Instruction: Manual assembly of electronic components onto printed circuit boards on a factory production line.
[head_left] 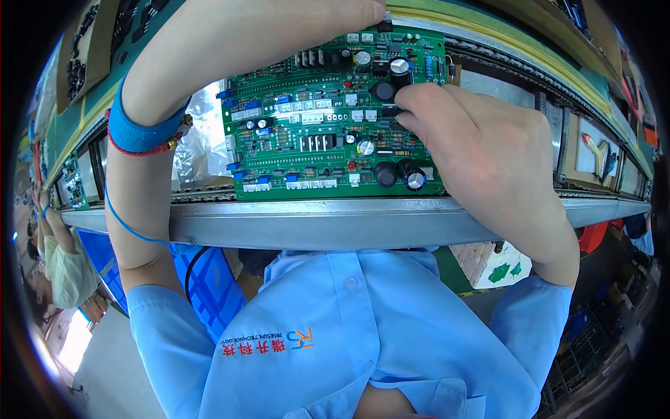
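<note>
A green circuit board (279, 144), packed with parts in two similar halves, lies across the metal rails in front of me. My right hand (488, 140) reaches over its right side, thumb and forefinger pinched on a small black component (391, 110) at the board's surface. Close by the pinch stand tall black capacitors (399, 67). Stretched over the far edge, my left hand (328, 17) is partly cut off by the top of the view. One fingertip is beside a black part (384, 26) there; its grip is mostly hidden. A blue wrist strap (143, 126) circles the left wrist.
A metal rail edge (314, 223) runs between my body and the board. Clear plastic film (199, 140) lies left of the board. A cardboard box (87, 52) of black parts stands at the far left. Blue crates (220, 286) sit below. Another person (66, 272) is at the left.
</note>
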`<control>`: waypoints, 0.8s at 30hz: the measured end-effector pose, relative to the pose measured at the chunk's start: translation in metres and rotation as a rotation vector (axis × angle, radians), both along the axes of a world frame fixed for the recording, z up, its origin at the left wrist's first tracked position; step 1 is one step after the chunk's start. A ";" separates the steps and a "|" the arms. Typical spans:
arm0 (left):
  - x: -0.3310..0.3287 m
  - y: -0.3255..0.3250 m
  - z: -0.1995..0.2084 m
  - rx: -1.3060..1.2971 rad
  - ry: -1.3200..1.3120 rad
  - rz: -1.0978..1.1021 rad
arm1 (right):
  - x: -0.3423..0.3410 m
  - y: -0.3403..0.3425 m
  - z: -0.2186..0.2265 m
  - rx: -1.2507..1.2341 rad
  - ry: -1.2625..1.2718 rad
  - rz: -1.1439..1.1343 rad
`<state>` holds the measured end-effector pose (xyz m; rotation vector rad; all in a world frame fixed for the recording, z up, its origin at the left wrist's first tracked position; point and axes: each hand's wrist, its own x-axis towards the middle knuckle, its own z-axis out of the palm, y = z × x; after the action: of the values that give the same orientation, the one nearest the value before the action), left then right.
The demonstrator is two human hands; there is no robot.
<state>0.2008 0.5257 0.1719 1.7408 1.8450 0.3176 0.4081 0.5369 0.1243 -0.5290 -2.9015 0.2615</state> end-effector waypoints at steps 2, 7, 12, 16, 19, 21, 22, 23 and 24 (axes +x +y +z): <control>0.000 -0.003 -0.003 0.000 -0.010 0.005 | -0.001 0.001 0.000 -0.042 0.014 0.009; -0.001 -0.006 -0.003 0.009 -0.021 -0.018 | -0.001 0.001 -0.002 -0.047 0.001 0.029; 0.001 -0.008 -0.002 0.022 -0.006 -0.004 | 0.000 0.008 0.007 -0.198 0.085 0.012; 0.002 -0.007 -0.003 0.011 -0.017 0.002 | 0.010 0.028 0.016 -0.314 0.124 -0.039; 0.008 -0.005 0.001 -0.021 -0.008 0.042 | 0.014 0.035 0.020 -0.417 0.095 -0.108; 0.008 -0.003 0.000 -0.012 0.021 0.023 | 0.015 0.036 0.018 -0.492 0.078 -0.145; 0.010 -0.003 -0.001 -0.015 0.020 0.016 | 0.016 0.037 0.015 -0.474 0.088 -0.110; 0.012 -0.004 -0.002 0.013 0.008 0.035 | 0.018 0.037 0.012 -0.455 0.099 -0.077; 0.014 -0.003 -0.004 0.040 -0.006 0.052 | 0.019 0.037 0.013 -0.456 0.099 -0.087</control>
<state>0.2149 0.5229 0.1681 1.7187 1.8948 0.3822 0.4267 0.5735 0.1369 -0.6834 -2.7114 0.9191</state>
